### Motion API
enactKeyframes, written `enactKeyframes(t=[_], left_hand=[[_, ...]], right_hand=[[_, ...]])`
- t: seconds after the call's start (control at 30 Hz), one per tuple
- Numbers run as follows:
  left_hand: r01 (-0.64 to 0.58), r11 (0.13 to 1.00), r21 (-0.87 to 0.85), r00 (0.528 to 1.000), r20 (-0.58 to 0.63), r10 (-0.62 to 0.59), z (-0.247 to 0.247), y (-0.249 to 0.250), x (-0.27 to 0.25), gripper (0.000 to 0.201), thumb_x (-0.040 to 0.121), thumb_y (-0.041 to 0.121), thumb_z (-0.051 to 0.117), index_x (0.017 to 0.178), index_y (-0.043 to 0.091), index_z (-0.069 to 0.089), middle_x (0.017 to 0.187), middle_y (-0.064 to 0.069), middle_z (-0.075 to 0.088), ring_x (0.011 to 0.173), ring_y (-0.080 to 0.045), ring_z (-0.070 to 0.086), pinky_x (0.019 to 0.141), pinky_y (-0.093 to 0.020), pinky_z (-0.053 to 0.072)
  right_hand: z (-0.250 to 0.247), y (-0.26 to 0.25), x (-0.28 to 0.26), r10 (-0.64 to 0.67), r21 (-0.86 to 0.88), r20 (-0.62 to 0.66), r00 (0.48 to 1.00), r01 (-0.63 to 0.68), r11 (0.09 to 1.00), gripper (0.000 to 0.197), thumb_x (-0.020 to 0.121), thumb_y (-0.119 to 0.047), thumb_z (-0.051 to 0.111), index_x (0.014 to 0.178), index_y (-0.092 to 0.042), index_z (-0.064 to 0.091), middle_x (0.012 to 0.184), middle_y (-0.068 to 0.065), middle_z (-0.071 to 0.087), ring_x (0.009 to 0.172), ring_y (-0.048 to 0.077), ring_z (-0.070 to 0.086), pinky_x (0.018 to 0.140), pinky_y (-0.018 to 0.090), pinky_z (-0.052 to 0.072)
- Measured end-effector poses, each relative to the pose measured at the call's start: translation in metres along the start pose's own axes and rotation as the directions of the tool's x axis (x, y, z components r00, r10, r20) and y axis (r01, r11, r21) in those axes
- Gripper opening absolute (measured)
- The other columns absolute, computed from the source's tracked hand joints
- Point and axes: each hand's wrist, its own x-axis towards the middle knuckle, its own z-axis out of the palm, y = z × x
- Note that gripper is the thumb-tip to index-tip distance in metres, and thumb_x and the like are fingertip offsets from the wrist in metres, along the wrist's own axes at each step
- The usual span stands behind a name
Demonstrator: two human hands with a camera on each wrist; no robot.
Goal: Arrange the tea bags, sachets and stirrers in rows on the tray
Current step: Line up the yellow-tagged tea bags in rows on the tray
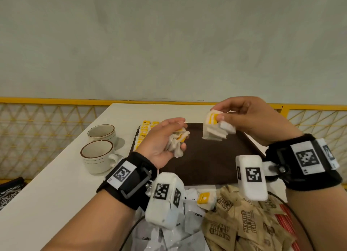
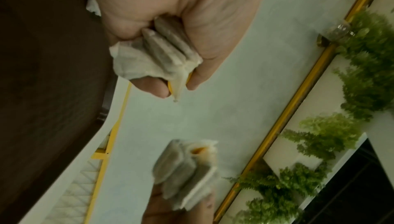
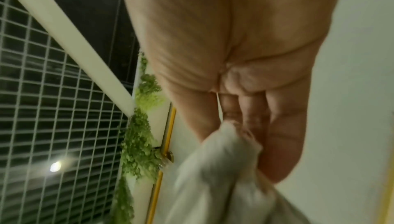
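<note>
Above the dark brown tray (image 1: 210, 160), my left hand (image 1: 165, 138) grips a crumpled bunch of white tea bags (image 1: 177, 141) with yellow tags; the left wrist view shows the same bunch of tea bags (image 2: 153, 55) squeezed in the fist. My right hand (image 1: 244, 115) pinches a second stack of tea bags (image 1: 216, 127) higher and to the right, with the bags (image 3: 224, 177) hanging blurred below the fingers. A row of yellow-tagged tea bags (image 1: 145, 131) lies along the tray's left edge.
Two cream cups (image 1: 97, 155) stand on the white table (image 1: 47, 194) left of the tray. Near me lie brown sugar sachets (image 1: 244, 222), white coffee sachets (image 1: 193, 215), a loose tea bag (image 1: 204, 198) and red stirrers (image 1: 285, 218). A yellow mesh railing (image 1: 47, 119) borders the table.
</note>
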Motion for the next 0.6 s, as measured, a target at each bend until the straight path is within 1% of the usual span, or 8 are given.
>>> enactKeyframes(t=[0.07,0.13,0.17,0.27,0.37,0.43,0.5,0.6], left_hand=[[-0.010,0.999,-0.051,1.000,-0.002,0.010,-0.004,0.007,0.000,0.008,0.092,0.006,0.054,0.095,0.011,0.060,0.085,-0.006,0.063,0.064,-0.019,0.059,0.044,-0.021,0.044],[-0.011,0.996,-0.089,1.000,-0.003,0.011,-0.006,0.011,-0.001,0.007,0.092,0.007,0.054,0.094,0.012,0.058,0.086,-0.005,0.063,0.067,-0.019,0.059,0.045,-0.021,0.044],[-0.007,0.995,-0.101,1.000,-0.003,0.007,-0.006,0.012,-0.001,0.006,0.092,0.007,0.054,0.094,0.012,0.058,0.086,-0.005,0.063,0.068,-0.019,0.059,0.045,-0.021,0.045],[0.022,0.994,-0.111,1.000,-0.005,-0.022,-0.003,0.009,-0.001,0.010,0.092,0.007,0.052,0.097,0.011,0.059,0.087,-0.006,0.062,0.066,-0.019,0.060,0.046,-0.022,0.045],[0.053,0.992,-0.118,0.998,-0.008,-0.055,0.000,0.006,-0.001,0.014,0.091,0.007,0.049,0.098,0.010,0.061,0.087,-0.006,0.062,0.065,-0.019,0.060,0.046,-0.021,0.045],[0.044,0.991,-0.129,0.999,-0.013,-0.047,-0.002,0.010,-0.001,0.016,0.091,0.006,0.048,0.098,0.011,0.061,0.089,-0.006,0.062,0.067,-0.019,0.060,0.046,-0.021,0.046],[0.014,0.988,-0.154,0.999,-0.033,-0.019,-0.007,0.020,-0.001,0.015,0.091,0.006,0.047,0.097,0.012,0.060,0.089,-0.006,0.061,0.067,-0.019,0.059,0.047,-0.021,0.046],[-0.041,0.980,-0.195,0.998,-0.059,0.030,-0.020,0.043,-0.001,0.013,0.090,0.008,0.049,0.093,0.014,0.060,0.087,-0.004,0.062,0.064,-0.018,0.062,0.047,-0.020,0.047]], right_hand=[[-0.001,0.000,0.000,-0.004,0.019,-0.012,1.000,0.005,1.000,0.015,0.078,-0.002,0.068,0.091,-0.009,0.069,0.097,0.017,0.068,0.077,0.016,0.066,0.069,0.021,0.057],[0.000,0.001,0.001,0.022,0.105,0.020,1.000,-0.024,0.994,0.018,0.072,-0.008,0.069,0.090,-0.008,0.068,0.095,0.015,0.067,0.079,0.018,0.066,0.070,0.025,0.057],[0.001,0.002,0.001,0.019,0.129,0.025,0.999,-0.022,0.991,0.021,0.069,-0.011,0.069,0.090,-0.008,0.069,0.092,0.013,0.067,0.079,0.018,0.065,0.071,0.024,0.056],[0.003,0.002,0.003,-0.005,0.046,-0.003,1.000,0.006,0.999,0.014,0.077,-0.006,0.069,0.090,-0.010,0.069,0.091,0.011,0.071,0.078,0.017,0.065,0.071,0.023,0.056],[0.004,0.002,0.001,0.020,0.001,0.017,1.000,-0.020,1.000,0.013,0.082,0.000,0.066,0.092,-0.008,0.069,0.098,0.017,0.070,0.081,0.022,0.066,0.077,0.032,0.057],[0.004,0.003,0.002,0.011,-0.051,0.013,1.000,-0.010,0.999,0.013,0.082,-0.001,0.067,0.092,-0.010,0.069,0.098,0.017,0.070,0.082,0.023,0.065,0.073,0.030,0.056],[0.007,0.005,0.004,0.001,-0.083,0.002,1.000,-0.001,0.997,0.012,0.082,-0.002,0.068,0.092,-0.009,0.069,0.096,0.017,0.070,0.080,0.021,0.065,0.065,0.025,0.056],[0.022,0.016,0.012,0.011,-0.081,0.006,1.000,-0.010,0.997,0.012,0.082,-0.001,0.069,0.089,-0.010,0.069,0.087,0.014,0.070,0.074,0.017,0.064,0.063,0.026,0.056]])
